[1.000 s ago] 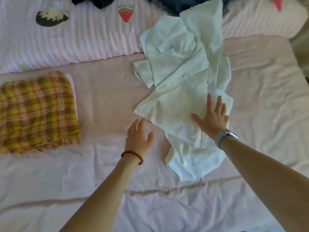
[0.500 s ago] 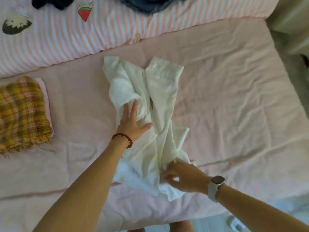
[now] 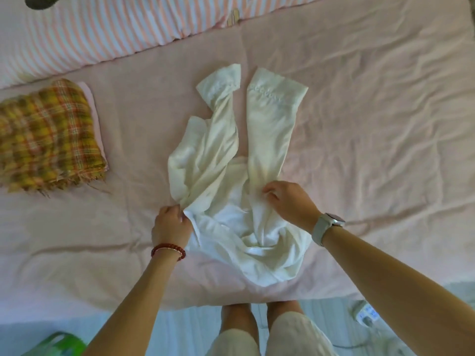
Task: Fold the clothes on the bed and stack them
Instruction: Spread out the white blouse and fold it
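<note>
A pair of white trousers (image 3: 267,129) lies crumpled on the pink bed sheet (image 3: 372,124), its two legs stretched away from me and its waist bunched near the bed's front edge. My left hand (image 3: 171,223) pinches the fabric at the left side of the waist. My right hand (image 3: 289,201) grips the cloth at the base of the right leg, fingers curled. A folded yellow plaid cloth (image 3: 46,137) sits at the left on a folded pink piece (image 3: 92,111).
A striped pink and white quilt (image 3: 102,29) runs along the far side of the bed. Below the bed's front edge are my legs, a green object (image 3: 59,343) on the floor at left and a power strip (image 3: 366,314) at right.
The white trousers have been pulled toward me and spread, the two legs now apart. My left hand left the middle of the cloth and now pinches its left edge; my right hand moved up.
</note>
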`<control>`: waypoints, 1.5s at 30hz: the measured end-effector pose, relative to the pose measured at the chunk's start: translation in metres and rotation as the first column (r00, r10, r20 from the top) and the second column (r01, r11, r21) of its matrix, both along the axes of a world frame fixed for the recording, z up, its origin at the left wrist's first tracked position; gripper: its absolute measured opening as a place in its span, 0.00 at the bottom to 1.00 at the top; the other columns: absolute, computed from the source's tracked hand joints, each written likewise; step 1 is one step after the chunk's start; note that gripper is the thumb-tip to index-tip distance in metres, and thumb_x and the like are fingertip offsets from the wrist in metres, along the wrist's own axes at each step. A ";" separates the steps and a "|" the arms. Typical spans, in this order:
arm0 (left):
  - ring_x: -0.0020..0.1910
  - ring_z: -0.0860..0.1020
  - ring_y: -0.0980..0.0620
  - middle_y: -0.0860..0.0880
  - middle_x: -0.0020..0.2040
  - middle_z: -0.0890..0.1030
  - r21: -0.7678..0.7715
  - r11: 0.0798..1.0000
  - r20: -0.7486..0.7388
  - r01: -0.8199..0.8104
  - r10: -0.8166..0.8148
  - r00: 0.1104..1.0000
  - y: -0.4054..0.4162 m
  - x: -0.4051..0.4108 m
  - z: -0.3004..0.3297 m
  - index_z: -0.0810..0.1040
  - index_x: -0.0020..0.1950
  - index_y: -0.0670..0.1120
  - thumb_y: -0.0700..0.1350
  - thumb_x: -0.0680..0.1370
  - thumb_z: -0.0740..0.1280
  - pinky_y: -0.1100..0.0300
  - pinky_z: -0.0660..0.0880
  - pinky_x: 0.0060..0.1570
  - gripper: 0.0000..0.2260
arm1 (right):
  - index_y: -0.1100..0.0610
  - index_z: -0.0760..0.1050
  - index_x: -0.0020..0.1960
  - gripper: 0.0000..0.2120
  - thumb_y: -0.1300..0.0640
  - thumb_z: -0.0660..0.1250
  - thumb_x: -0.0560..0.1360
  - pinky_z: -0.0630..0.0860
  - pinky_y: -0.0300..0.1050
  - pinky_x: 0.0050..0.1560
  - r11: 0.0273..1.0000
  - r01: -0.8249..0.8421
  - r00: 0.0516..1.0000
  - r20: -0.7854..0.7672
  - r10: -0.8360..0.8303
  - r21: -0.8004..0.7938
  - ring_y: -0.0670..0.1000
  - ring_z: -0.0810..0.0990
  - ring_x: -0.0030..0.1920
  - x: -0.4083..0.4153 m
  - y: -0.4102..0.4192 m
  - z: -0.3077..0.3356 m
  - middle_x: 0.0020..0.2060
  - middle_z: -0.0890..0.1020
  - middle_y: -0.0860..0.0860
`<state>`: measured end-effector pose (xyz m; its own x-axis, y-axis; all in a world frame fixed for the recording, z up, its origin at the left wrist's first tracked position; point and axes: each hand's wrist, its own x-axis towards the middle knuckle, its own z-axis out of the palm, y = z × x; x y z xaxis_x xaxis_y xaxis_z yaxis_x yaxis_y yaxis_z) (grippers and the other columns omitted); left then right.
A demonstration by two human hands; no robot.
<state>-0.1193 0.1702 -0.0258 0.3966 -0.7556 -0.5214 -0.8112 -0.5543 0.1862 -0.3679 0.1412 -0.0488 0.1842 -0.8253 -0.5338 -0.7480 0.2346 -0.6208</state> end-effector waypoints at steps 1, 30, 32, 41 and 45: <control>0.52 0.73 0.36 0.36 0.55 0.74 -0.032 0.994 -0.027 -0.100 0.099 0.995 -0.003 0.002 0.003 0.75 0.45 0.37 0.36 0.75 0.59 0.45 0.72 0.52 0.06 | 0.58 0.77 0.56 0.12 0.61 0.58 0.76 0.73 0.45 0.52 0.989 0.146 0.989 -0.011 -0.147 -0.024 0.56 0.78 0.51 -0.007 0.007 0.001 0.52 0.81 0.55; 0.37 0.70 0.54 0.46 0.36 0.73 -0.315 0.896 -0.547 -0.313 0.098 0.831 -0.026 0.023 0.029 0.75 0.45 0.43 0.42 0.78 0.62 0.67 0.66 0.32 0.05 | 0.62 0.70 0.66 0.23 0.64 0.66 0.72 0.68 0.59 0.60 0.906 0.022 0.976 -0.187 -0.112 -0.424 0.62 0.72 0.61 0.021 -0.001 0.018 0.61 0.74 0.60; 0.31 0.68 0.59 0.49 0.32 0.71 -0.302 0.924 -0.641 -0.235 -0.014 0.768 -0.030 0.020 0.049 0.76 0.41 0.45 0.48 0.74 0.61 0.70 0.65 0.30 0.08 | 0.58 0.68 0.69 0.26 0.59 0.67 0.72 0.68 0.58 0.62 0.864 -0.193 0.981 -0.068 0.182 -0.464 0.59 0.72 0.64 0.050 -0.013 0.027 0.64 0.73 0.58; 0.34 0.73 0.52 0.48 0.32 0.76 -0.398 0.902 -0.465 -0.171 -0.038 0.885 -0.051 0.051 0.103 0.76 0.37 0.49 0.54 0.68 0.65 0.59 0.69 0.35 0.09 | 0.65 0.77 0.48 0.10 0.59 0.60 0.79 0.69 0.45 0.43 0.885 -0.175 0.938 0.202 0.283 -0.431 0.59 0.78 0.43 0.084 -0.071 0.085 0.38 0.80 0.56; 0.34 0.72 0.53 0.56 0.31 0.72 -0.395 0.916 -0.249 0.069 -0.179 0.952 -0.067 0.038 0.093 0.71 0.38 0.47 0.52 0.75 0.67 0.64 0.63 0.30 0.12 | 0.65 0.77 0.50 0.09 0.61 0.60 0.78 0.73 0.50 0.45 0.786 -0.047 0.975 0.143 0.170 -0.616 0.59 0.77 0.44 0.061 -0.101 0.114 0.42 0.80 0.58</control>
<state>-0.0809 0.1028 0.0674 0.1694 -0.9503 -0.2613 -0.7550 -0.2955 0.5854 -0.3066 0.0405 0.0655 0.3340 -0.9347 0.1216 -0.6057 -0.3117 -0.7321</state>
